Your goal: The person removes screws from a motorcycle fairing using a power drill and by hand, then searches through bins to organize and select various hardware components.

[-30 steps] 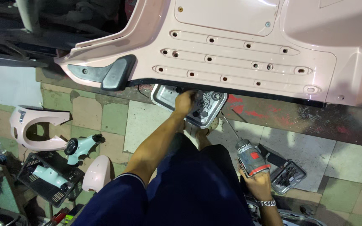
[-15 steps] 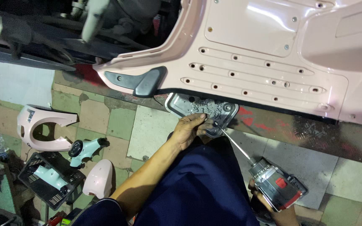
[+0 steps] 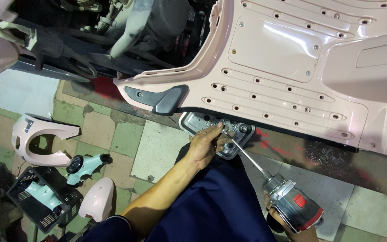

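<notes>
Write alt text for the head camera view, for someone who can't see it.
A person's left hand steadies the tip of a long driver bit at a metal tray, while the right hand holds a cordless power driver. A pink scooter body lies above; loose pink panels sit on the tiled floor.

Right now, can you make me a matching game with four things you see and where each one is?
Things:
1. power screwdriver
2. metal tray
3. pink scooter floorboard
4. black crate

Places:
A. lower left, on the tiled floor
B. in the right hand
C. under the left hand
D. across the top

Pairs: 1-B, 2-C, 3-D, 4-A
</notes>
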